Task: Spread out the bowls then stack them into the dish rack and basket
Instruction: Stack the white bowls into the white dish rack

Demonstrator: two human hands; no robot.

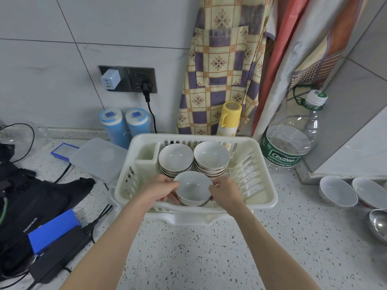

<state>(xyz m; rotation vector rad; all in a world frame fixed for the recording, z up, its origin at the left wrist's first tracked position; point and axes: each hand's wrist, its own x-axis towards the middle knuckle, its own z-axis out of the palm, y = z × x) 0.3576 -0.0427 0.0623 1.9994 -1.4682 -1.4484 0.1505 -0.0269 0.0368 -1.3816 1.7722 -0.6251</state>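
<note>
A white plastic dish rack (263, 197) stands on the speckled counter. Inside it at the back are two stacks of white bowls, a left stack (176, 158) and a right stack (211, 155). In front of them is a single white bowl (193, 189) inside the rack near its front wall. My left hand (159, 190) grips its left rim and my right hand (225, 192) grips its right rim. Two more white bowls (338, 193) (369, 192) and a metal bowl (379, 223) sit on the counter at the far right.
A large clear water bottle (291, 143) stands right of the rack, a yellow flask (229, 119) and two blue containers (123, 124) behind it. A clear lidded box (98, 158) lies to the left. Black bag (31, 197), blue box (54, 229) and cables fill the left counter.
</note>
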